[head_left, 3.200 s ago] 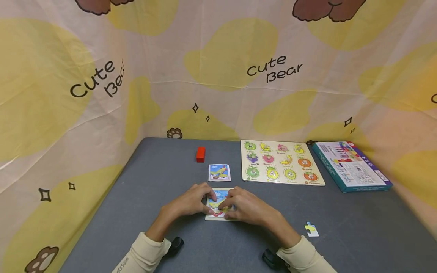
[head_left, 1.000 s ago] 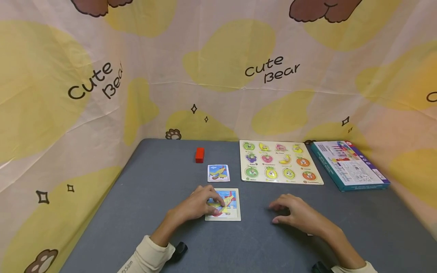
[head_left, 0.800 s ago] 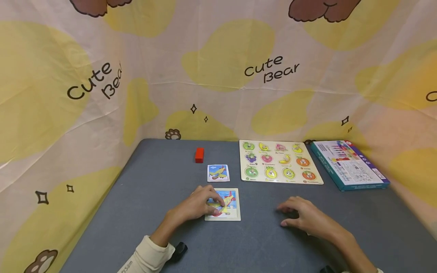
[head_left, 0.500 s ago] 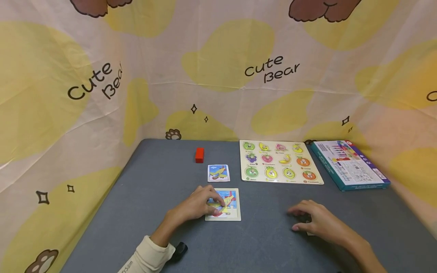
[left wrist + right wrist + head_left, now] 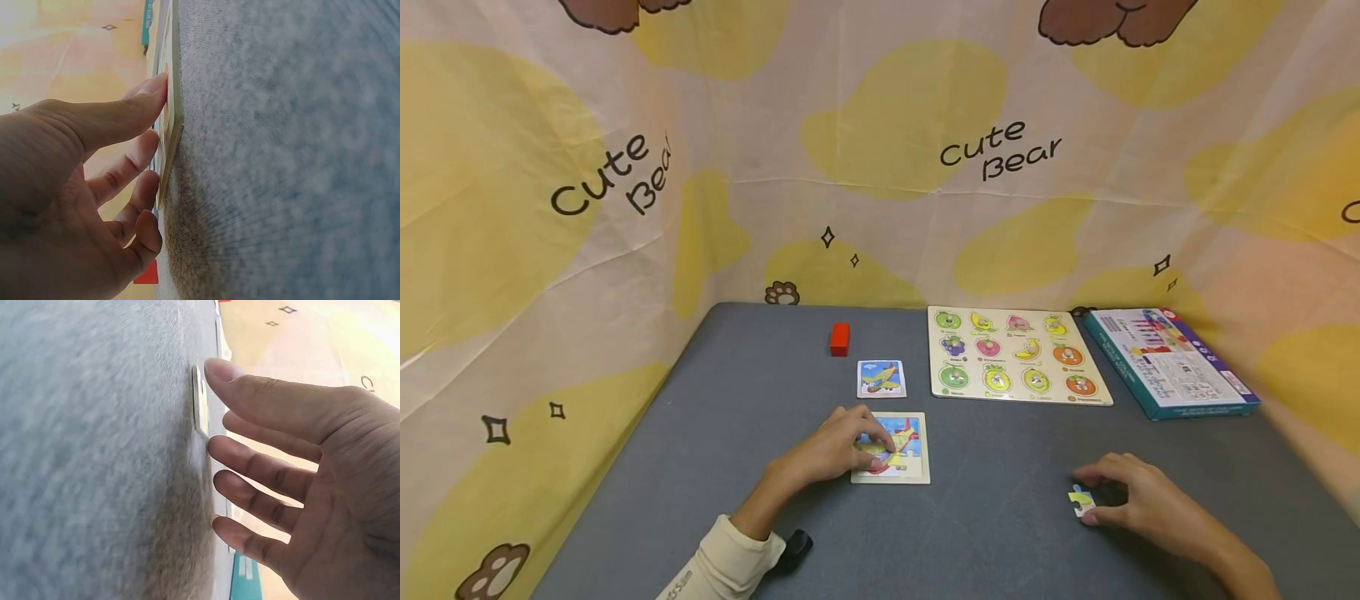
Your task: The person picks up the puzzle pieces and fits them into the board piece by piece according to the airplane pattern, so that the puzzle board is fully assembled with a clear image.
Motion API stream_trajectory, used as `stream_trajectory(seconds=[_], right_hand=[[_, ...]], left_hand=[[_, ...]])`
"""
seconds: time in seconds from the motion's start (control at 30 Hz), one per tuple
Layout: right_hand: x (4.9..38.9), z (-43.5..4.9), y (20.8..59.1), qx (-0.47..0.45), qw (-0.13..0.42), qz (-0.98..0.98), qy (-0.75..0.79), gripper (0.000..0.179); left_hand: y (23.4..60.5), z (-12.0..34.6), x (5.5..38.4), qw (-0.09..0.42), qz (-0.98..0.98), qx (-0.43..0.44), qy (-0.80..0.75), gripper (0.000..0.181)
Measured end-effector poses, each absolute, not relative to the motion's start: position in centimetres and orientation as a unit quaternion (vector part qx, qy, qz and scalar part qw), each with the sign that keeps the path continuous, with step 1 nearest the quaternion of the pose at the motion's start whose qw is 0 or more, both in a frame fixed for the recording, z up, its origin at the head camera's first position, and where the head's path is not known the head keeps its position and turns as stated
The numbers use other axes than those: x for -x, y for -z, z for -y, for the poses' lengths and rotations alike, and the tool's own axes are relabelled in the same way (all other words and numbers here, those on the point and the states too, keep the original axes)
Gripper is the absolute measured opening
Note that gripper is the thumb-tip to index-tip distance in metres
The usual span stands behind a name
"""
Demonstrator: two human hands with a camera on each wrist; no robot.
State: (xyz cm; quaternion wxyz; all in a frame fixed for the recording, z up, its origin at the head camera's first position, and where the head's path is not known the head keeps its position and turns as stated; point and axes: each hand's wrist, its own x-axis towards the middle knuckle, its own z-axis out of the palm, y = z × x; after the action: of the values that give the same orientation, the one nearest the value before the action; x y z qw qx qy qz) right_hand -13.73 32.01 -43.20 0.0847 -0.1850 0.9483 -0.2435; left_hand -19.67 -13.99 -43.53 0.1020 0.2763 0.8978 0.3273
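Note:
A square airplane puzzle board (image 5: 917, 467) lies on the grey table in front of me. My left hand (image 5: 831, 446) rests on its left part, thumb and fingers bent and touching the picture; the left wrist view shows the thumb (image 5: 134, 112) on the board's face. Off to the right, a loose jigsaw piece (image 5: 1081, 501), yellow, white and blue, lies flat on the table. My right hand (image 5: 1150, 504) is right at it, thumb and forefinger spread on either side. In the right wrist view the piece (image 5: 200, 403) sits on the table beside the thumb tip.
Behind the puzzle lies an airplane picture card (image 5: 881, 379), with a red block (image 5: 840, 339) farther back. A fruit board (image 5: 1021, 354) and a teal-edged box (image 5: 1172, 362) lie at the back right. A printed cloth (image 5: 880, 150) hangs behind the table.
My right hand has left the puzzle board and moved right and nearer, down to the loose piece, which shows again between its fingers. The left hand has stayed on the board.

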Motion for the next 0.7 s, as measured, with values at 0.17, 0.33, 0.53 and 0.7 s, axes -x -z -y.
stream_trajectory(seconds=[0.17,0.33,0.53,0.7], right_hand=[[13.31,-32.63,43.30,0.174,0.086,-0.954,0.228,0.036],[13.29,-32.82,43.41,0.180,0.077,-0.956,0.218,0.026],[13.20,-32.87,43.51,0.189,0.063,-0.956,0.217,0.022],[13.10,-32.89,43.61,0.193,0.058,-0.955,0.219,0.021]], left_hand=[[43.53,13.96,19.67,0.104,-0.899,-0.274,-0.327,0.021],[43.46,13.98,19.62,0.103,-0.898,-0.273,-0.330,0.021],[43.43,13.91,19.66,0.103,-0.897,-0.274,-0.333,0.020],[43.39,13.97,19.59,0.109,-0.897,-0.273,-0.332,0.020]])
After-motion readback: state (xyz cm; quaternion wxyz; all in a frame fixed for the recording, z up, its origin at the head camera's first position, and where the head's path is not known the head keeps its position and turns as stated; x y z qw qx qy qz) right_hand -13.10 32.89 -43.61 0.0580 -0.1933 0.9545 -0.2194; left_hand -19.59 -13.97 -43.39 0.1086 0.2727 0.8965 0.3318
